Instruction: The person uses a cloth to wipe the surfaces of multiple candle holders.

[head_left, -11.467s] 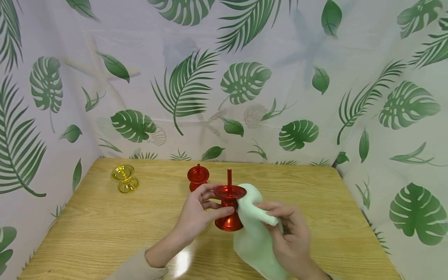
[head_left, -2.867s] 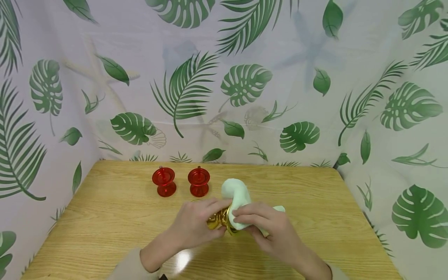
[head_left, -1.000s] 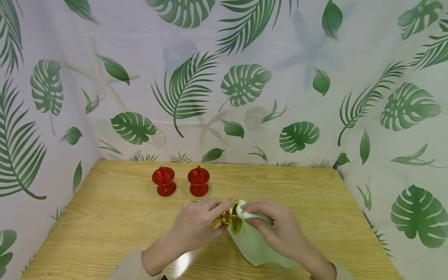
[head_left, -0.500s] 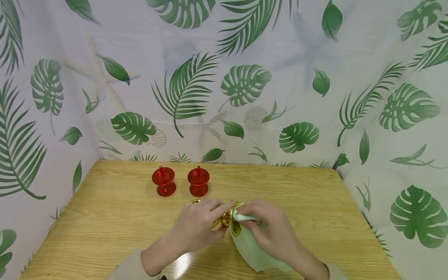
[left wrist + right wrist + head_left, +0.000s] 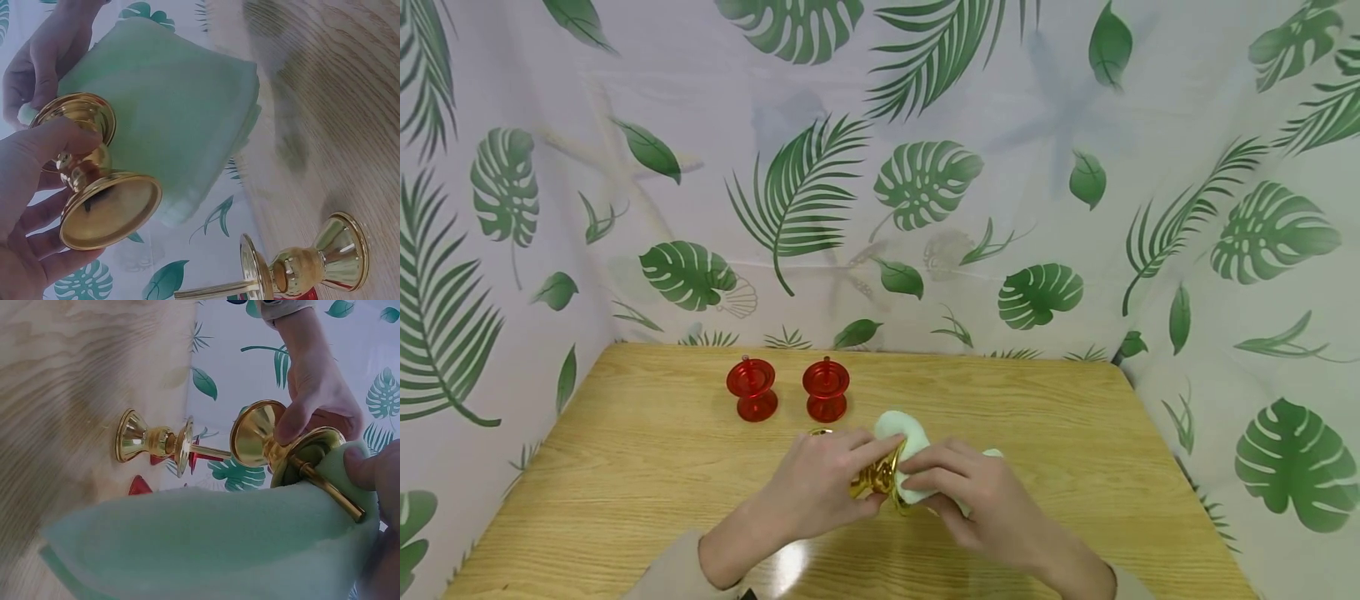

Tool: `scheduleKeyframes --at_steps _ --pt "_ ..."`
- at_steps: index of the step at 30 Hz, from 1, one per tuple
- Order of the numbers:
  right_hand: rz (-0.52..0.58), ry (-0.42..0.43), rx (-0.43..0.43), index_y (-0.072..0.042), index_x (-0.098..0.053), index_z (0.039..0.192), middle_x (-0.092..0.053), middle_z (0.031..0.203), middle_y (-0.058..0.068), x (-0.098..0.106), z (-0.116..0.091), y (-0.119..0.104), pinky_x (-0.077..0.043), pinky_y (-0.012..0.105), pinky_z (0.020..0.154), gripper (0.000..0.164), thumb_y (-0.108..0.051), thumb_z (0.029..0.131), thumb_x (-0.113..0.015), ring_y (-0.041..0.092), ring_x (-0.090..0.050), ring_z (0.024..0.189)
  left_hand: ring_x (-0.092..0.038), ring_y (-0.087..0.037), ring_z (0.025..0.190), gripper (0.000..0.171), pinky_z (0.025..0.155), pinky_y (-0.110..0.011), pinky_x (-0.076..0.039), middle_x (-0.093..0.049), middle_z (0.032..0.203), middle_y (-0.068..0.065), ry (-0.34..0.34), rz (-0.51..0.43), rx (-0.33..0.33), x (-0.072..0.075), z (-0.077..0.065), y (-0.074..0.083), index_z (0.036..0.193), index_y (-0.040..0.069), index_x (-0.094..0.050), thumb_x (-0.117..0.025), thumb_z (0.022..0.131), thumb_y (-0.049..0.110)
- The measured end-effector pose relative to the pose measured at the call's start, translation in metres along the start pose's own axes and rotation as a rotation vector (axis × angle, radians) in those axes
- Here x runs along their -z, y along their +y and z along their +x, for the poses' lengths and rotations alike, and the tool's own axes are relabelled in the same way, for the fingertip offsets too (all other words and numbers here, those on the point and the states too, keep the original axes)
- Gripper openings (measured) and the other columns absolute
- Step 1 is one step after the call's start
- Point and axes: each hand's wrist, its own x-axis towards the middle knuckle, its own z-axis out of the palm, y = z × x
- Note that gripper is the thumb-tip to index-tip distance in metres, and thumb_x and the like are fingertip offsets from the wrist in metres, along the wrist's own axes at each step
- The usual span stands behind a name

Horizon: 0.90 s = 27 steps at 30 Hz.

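My left hand (image 5: 816, 483) grips a gold candle holder (image 5: 876, 477) by its stem, tilted on its side with the dish toward the right. With curled fingers my right hand (image 5: 981, 492) pinches a pale green cloth (image 5: 897, 427) and presses it on that dish. In the right wrist view the holder's spike (image 5: 334, 494) lies along the cloth's folds. The left wrist view looks onto its hollow base (image 5: 111, 215), and the cloth hangs broad behind it. A second gold candle holder (image 5: 299, 270) stands upright on the table, mostly hidden behind my left hand in the head view.
Two red candle holders, the left one (image 5: 756, 406) and the right one (image 5: 826, 406), stand side by side toward the back of the wooden table (image 5: 1037, 408). A leaf-printed curtain (image 5: 925, 100) encloses the back and sides.
Earliest, my left hand held a red candle holder and a gold one stood far left; now both reds stand at the back. Within the last half second the cloth has risen over the gold dish's rim.
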Motion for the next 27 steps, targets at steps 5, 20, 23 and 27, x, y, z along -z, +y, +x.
scheduleKeyframes --at_steps 5,20,23,27 --pt "0.06 0.02 -0.047 -0.015 -0.075 0.105 -0.076 0.114 0.001 0.008 -0.002 0.0 -0.059 0.017 0.091 0.023 -0.028 0.108 -0.056 0.017 -0.074 0.1 -0.069 -0.007 0.073 0.063 0.052 -0.012 -0.039 -0.077 0.1 0.006 0.0 0.011 0.018 -0.001 -0.002 0.0 0.13 0.02 -0.072 -0.095 0.072 0.026" --pt "0.111 0.027 -0.111 -0.016 -0.076 0.111 -0.077 0.115 0.003 0.023 -0.008 -0.001 -0.057 0.013 0.084 0.012 -0.016 0.102 -0.069 0.016 -0.075 0.099 -0.071 -0.006 0.074 0.065 0.053 -0.014 -0.046 -0.078 0.098 0.006 0.019 0.071 0.025 0.0 -0.006 -0.004 0.129 0.02 -0.074 -0.095 0.069 0.028" --pt "0.107 0.032 -0.113 -0.017 -0.076 0.11 -0.078 0.114 0.002 0.016 -0.006 0.001 -0.057 0.013 0.085 0.026 -0.001 0.09 -0.079 0.015 -0.075 0.098 -0.071 -0.006 0.073 0.064 0.052 -0.015 -0.045 -0.077 0.098 0.007 0.025 0.077 0.026 -0.002 -0.006 -0.002 0.128 0.02 -0.074 -0.096 0.069 0.028" --pt "0.101 0.037 -0.116 -0.016 -0.077 0.108 -0.079 0.111 0.001 0.007 -0.001 0.002 -0.058 0.015 0.087 0.039 0.008 0.078 -0.084 0.016 -0.076 0.098 -0.071 -0.007 0.073 0.064 0.052 -0.016 -0.047 -0.076 0.096 0.008 0.045 0.08 0.013 -0.003 -0.006 0.0 0.127 0.02 -0.074 -0.097 0.068 0.028"
